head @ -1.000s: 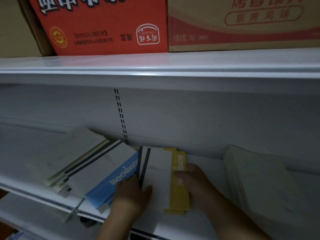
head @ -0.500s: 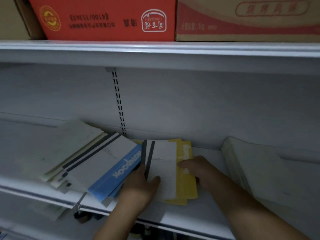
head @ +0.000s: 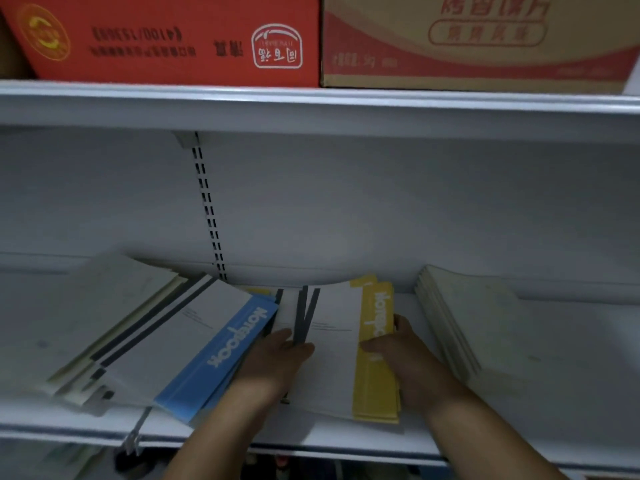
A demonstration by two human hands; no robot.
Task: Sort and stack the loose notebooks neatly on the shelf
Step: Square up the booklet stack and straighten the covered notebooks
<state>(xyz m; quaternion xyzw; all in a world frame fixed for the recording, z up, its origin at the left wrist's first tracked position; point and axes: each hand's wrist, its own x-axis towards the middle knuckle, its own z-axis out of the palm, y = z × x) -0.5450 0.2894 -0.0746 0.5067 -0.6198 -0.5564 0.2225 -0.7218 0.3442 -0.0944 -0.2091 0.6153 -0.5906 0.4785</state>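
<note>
1. Head view, against the earlier frames: the yellow-edged notebooks (head: 375, 344) the hands work on sat skewed, with the white cover well off the yellow one beneath; now their right edges lie closer together, and the camera has tipped so that more of the cartons above shows.
2. The left hand (head: 277, 365) lies flat on the left side of the white cover, thumb tip beside two dark spine strips (head: 304, 315) that splay in a narrow V. Its fingers press down rather than wrap around anything.
3. The right hand (head: 403, 358) clasps the right edge of the yellow-edged notebooks, thumb on top of the yellow band and fingers against the outer side, so it holds that small pile.
4. This pile rests mid-shelf on the white shelf (head: 346, 434), its far end near the back panel.
5. Just left, touching it, a blue-edged notebook (head: 221, 358) lies tilted atop a fanned, untidy heap of pale notebooks (head: 104, 313).
6. To the right, apart from the hands, a squared stack of cream notebooks (head: 474, 323) sits.
7. On the upper shelf stand a red carton (head: 166, 39) and a tan carton (head: 478, 43), side by side.
</note>
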